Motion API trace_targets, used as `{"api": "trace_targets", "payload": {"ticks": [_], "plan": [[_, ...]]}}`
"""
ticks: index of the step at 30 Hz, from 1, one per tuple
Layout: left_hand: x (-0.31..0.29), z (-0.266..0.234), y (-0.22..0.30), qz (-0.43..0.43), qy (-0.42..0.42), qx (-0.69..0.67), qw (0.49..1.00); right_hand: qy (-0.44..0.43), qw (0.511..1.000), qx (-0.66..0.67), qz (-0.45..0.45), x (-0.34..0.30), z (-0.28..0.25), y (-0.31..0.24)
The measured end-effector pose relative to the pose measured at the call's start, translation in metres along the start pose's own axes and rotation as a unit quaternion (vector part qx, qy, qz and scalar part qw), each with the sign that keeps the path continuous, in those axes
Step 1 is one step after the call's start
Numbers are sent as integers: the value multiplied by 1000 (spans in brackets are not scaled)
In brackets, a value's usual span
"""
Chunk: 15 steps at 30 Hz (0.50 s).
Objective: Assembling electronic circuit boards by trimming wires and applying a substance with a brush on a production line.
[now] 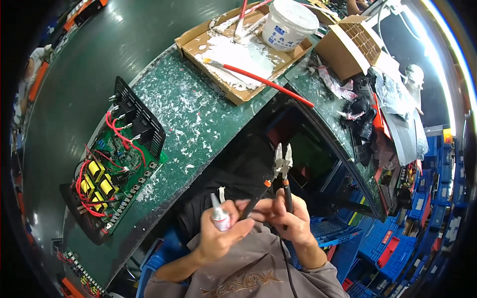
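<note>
Now, at lower centre, the person's curled left fingers (241, 229) grip an upward-pointing white tube with grey nozzle (221, 221), left of upright black-handled metal pliers (283, 165) held in bent right fingers (299, 208).

I was in an electronics workshop, and all around the white tub (293, 25) it showed. The tub stood in a cardboard tray (213, 83) smeared with white paste, a red-handled brush (268, 79) lying on my side of it. The green worktop (184, 94), leftward of the tub, was flecked with white. Nearer me, left of the tub, sat an opened electronic unit (158, 134) with bare circuitry, yellow-wrapped components (96, 170) and red wires (117, 130). Pliers (283, 163) rose from my right fingers (293, 219), nearer me than the tub. Right of the tub stood an open carton (343, 54); farther right were bright strip lights (442, 64), and, closer to me, blue plastic bins (387, 243).
</note>
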State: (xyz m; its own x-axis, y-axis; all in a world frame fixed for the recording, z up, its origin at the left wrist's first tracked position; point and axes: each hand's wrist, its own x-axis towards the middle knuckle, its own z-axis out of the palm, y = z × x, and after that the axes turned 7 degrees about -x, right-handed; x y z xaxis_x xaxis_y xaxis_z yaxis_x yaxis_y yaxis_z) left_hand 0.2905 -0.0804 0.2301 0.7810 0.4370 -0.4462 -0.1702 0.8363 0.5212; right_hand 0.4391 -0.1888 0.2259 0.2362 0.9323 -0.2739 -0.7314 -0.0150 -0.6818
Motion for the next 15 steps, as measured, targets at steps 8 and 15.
{"api": "trace_targets", "payload": {"ticks": [8, 15], "plan": [[-11, -14, 13, 99, -106, 214, 966, -224, 962, 153, -29, 0, -4, 26], [-13, -11, 28, 96, -108, 306, 941, -150, 977, 122, 89, -5, 5, 15]]}}
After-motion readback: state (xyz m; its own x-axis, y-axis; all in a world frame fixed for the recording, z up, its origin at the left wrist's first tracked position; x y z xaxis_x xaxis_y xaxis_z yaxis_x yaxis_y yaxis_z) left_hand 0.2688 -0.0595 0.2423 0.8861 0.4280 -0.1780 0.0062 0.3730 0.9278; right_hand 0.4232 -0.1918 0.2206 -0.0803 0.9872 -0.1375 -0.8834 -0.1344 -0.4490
